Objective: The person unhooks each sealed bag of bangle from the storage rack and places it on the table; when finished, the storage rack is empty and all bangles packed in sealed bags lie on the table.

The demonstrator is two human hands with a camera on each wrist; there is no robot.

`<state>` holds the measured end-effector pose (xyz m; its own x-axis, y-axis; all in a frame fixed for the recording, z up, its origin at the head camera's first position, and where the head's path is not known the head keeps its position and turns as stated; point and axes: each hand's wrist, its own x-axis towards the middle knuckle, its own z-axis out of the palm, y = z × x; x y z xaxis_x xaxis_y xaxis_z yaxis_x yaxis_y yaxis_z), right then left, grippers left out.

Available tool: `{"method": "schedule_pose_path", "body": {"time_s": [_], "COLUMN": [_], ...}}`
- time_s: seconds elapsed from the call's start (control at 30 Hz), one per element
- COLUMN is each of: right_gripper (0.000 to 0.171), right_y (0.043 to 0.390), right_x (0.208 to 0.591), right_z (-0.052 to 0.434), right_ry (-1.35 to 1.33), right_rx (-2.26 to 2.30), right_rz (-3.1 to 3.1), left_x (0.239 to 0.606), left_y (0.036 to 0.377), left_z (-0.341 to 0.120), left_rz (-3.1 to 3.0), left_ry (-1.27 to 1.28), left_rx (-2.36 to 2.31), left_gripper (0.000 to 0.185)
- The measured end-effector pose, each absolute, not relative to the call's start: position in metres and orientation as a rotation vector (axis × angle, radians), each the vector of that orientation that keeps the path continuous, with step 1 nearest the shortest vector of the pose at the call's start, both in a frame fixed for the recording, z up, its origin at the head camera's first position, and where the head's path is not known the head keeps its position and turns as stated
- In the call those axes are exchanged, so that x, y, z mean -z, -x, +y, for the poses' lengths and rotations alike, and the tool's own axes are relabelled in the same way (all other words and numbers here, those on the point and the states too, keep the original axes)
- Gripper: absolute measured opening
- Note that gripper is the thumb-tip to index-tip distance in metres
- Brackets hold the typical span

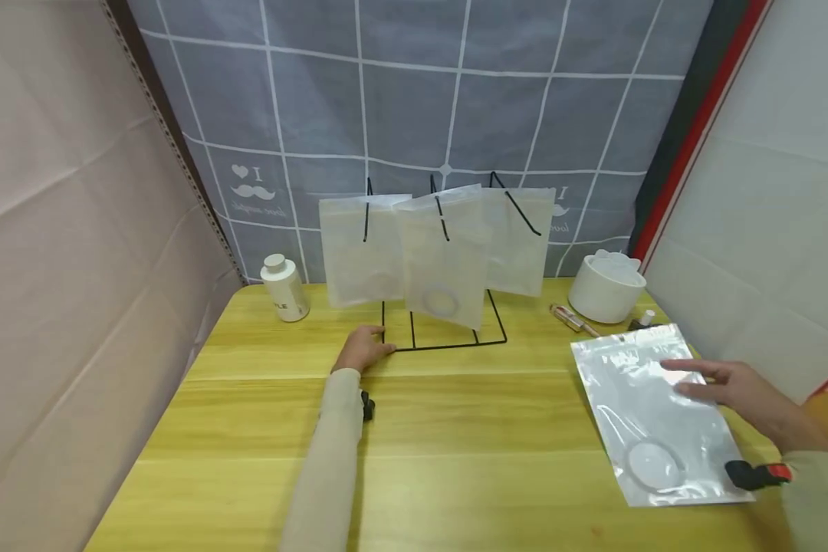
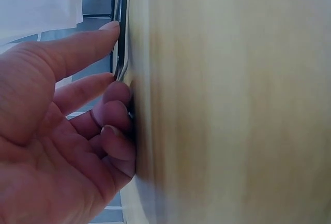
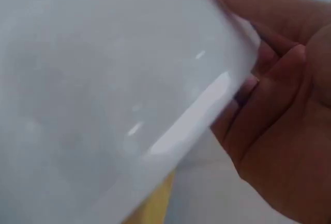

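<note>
A black wire rack (image 1: pixel 448 346) stands at the back of the table, with three whitish zip bags (image 1: pixel 366 257) hanging from its hooks. The front bag shows a ring shape near its bottom. My left hand (image 1: pixel 360 349) holds the rack's front left base corner; in the left wrist view the thumb lies against the black wire (image 2: pixel 122 32) and the other fingers curl behind it. On the right, my right hand (image 1: pixel 752 395) grips a shiny white zip bag (image 1: pixel 631 399) with a round shape near its lower end. The thumb lies over the bag's edge (image 3: pixel 222 89), fingers beneath.
A white capped bottle (image 1: pixel 285 287) stands back left. At the back right are a white round container (image 1: pixel 606 291), a pen-like item (image 1: pixel 567 317) and a small dark bottle with a white cap (image 1: pixel 645 319), partly behind the bag. A grey checked curtain (image 1: pixel 414 107) hangs behind.
</note>
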<state>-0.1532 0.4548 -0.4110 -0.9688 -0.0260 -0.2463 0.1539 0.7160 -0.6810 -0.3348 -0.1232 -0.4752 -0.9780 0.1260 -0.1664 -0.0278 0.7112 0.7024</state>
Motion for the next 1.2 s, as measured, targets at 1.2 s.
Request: {"method": "schedule_pose_path", "body": {"time_s": [1.2], "right_gripper": [0.078], "right_y": [0.183], "right_x": [0.483], "right_z": [0.525], "right_ry": [-0.194], "right_rx": [0.689], "right_rz": [2.923], "left_x": [0.479], "left_y": [0.335], "left_z": [-0.124], "left_rz": [2.711], "left_ry": [-0.067], "left_rx": [-1.167], "left_gripper": [0.057]}}
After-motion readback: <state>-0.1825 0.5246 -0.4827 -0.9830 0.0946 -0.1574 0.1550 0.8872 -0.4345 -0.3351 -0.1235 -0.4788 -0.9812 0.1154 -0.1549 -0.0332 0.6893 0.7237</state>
